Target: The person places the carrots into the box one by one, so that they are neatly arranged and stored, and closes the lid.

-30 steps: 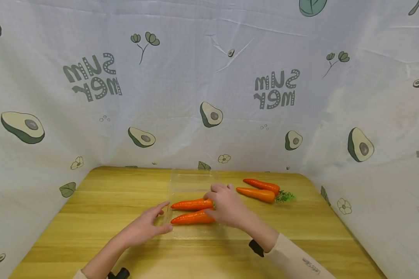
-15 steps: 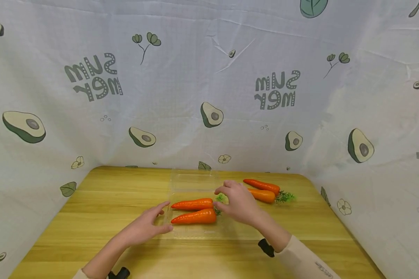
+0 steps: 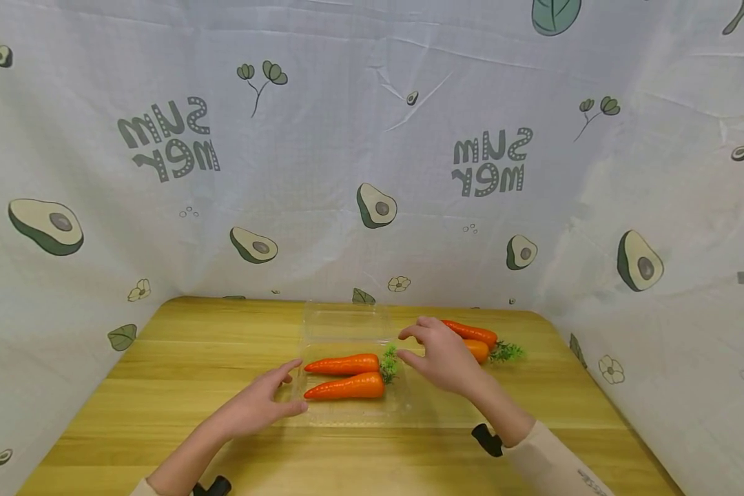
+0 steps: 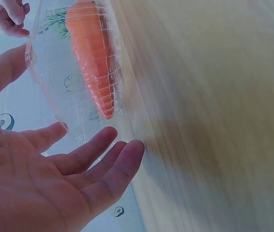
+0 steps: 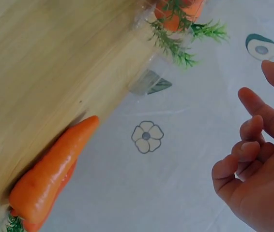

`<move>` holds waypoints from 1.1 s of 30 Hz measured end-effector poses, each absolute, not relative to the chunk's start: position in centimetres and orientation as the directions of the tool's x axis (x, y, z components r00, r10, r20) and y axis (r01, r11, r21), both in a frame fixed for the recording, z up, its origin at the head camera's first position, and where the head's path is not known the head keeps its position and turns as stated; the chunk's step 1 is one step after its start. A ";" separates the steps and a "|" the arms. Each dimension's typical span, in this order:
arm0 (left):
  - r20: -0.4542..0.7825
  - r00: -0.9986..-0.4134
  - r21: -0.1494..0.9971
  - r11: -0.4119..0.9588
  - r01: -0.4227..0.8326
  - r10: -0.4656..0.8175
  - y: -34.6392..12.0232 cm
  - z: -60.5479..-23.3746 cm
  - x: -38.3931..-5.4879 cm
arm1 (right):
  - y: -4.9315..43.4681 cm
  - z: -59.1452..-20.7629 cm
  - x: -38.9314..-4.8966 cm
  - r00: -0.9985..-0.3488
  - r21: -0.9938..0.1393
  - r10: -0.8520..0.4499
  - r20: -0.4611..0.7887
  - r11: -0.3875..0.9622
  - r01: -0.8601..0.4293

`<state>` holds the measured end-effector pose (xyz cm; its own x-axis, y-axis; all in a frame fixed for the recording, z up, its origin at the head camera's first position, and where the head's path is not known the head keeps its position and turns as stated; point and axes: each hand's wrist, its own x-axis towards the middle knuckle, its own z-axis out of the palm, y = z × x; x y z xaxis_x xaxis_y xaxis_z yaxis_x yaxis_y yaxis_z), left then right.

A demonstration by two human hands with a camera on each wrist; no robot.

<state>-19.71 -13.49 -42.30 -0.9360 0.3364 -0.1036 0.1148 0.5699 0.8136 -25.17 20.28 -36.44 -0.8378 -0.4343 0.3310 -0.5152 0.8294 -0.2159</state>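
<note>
Two orange carrots with green tops, a front carrot point(image 3: 345, 387) and a back carrot point(image 3: 342, 364), lie side by side in a clear plastic box point(image 3: 353, 415), tips to the left. My left hand point(image 3: 257, 405) is at the box's left side, fingers spread; in the left wrist view its thumb and fingertips point(image 4: 54, 130) are at the clear wall. My right hand point(image 3: 441, 355) hovers right of the box, holding nothing, its fingers loosely bent. Behind it on the table lie two more carrots, a lighter carrot point(image 5: 54, 169) and a redder carrot point(image 3: 474, 333), partly hidden by the hand in the head view.
The box's clear lid point(image 3: 347, 321) lies folded back toward the rear of the wooden table point(image 3: 223, 331). A white curtain point(image 3: 322, 138) printed with avocados hangs behind the table and along both sides.
My right hand has let go of the carrots in the box and moved right, away from their green tops. My left hand stays in place.
</note>
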 end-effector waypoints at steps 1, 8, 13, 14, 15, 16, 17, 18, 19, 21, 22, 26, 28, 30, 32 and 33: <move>-0.103 -0.936 0.813 0.571 0.115 0.335 -13.5 -42.3 -19.7 | 20.5 -36.4 -25.2 -0.844 -0.232 -0.426 0.325 0.829 -0.508; -0.106 -0.936 0.816 0.568 0.110 0.334 -13.5 -42.2 -19.8 | 21.8 -36.3 -25.8 -0.875 -0.317 -0.382 0.298 0.825 -0.468; -0.101 -0.936 0.817 0.565 0.116 0.338 -13.5 -42.2 -19.7 | 22.9 -36.4 -26.0 -0.890 -0.397 -0.362 0.277 0.800 -0.449; -0.099 -0.936 0.816 0.566 0.118 0.338 -13.5 -42.2 -19.6 | 23.1 -36.4 -26.1 -0.891 -0.417 -0.363 0.274 0.790 -0.450; -0.098 -0.936 0.815 0.567 0.119 0.337 -13.6 -42.3 -19.6 | 23.3 -36.5 -26.1 -0.894 -0.439 -0.357 0.271 0.781 -0.445; -0.097 -0.937 0.814 0.568 0.120 0.337 -13.6 -42.3 -19.5 | 23.5 -36.5 -26.2 -0.897 -0.462 -0.353 0.266 0.770 -0.439; -0.098 -0.936 0.815 0.567 0.119 0.337 -13.6 -42.3 -19.5 | 23.8 -36.5 -26.2 -0.901 -0.486 -0.345 0.261 0.760 -0.432; -0.097 -0.937 0.814 0.568 0.120 0.336 -13.6 -42.4 -19.5 | 24.1 -36.4 -26.3 -0.904 -0.509 -0.342 0.257 0.747 -0.428; -0.097 -0.937 0.814 0.569 0.120 0.336 -13.6 -42.4 -19.5 | 24.3 -36.5 -26.4 -0.910 -0.536 -0.333 0.246 0.736 -0.414; -0.097 -0.937 0.814 0.568 0.120 0.337 -13.6 -42.4 -19.5 | 24.9 -36.5 -26.5 -0.925 -0.589 -0.309 0.219 0.714 -0.378; -0.097 -0.937 0.814 0.568 0.119 0.336 -13.6 -42.4 -19.5 | 25.2 -36.5 -26.7 -0.931 -0.609 -0.301 0.205 0.705 -0.362; -0.097 -0.937 0.814 0.568 0.119 0.335 -13.6 -42.5 -19.5 | 26.2 -36.6 -27.0 -0.947 -0.672 -0.279 0.158 0.673 -0.310; -0.098 -0.937 0.813 0.571 0.119 0.334 -13.6 -42.5 -19.5 | 26.7 -36.7 -27.1 -0.948 -0.688 -0.282 0.146 0.660 -0.302; -0.099 -0.938 0.810 0.575 0.118 0.332 -13.6 -42.5 -19.5 | 27.0 -36.6 -27.1 -0.950 -0.705 -0.280 0.141 0.645 -0.295; -0.099 -0.939 0.807 0.579 0.117 0.329 -13.6 -42.5 -19.5 | 27.4 -36.5 -27.0 -0.949 -0.725 -0.284 0.138 0.623 -0.292; -0.100 -0.939 0.806 0.581 0.117 0.328 -13.6 -42.5 -19.5 | 27.5 -36.5 -27.0 -0.950 -0.737 -0.281 0.136 0.612 -0.286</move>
<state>-19.50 -13.58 -42.48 -0.9393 0.3283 -0.0997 0.1175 0.5808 0.8056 -26.99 27.51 -36.48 -0.9501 -0.2810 0.1357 -0.2864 0.6124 -0.7369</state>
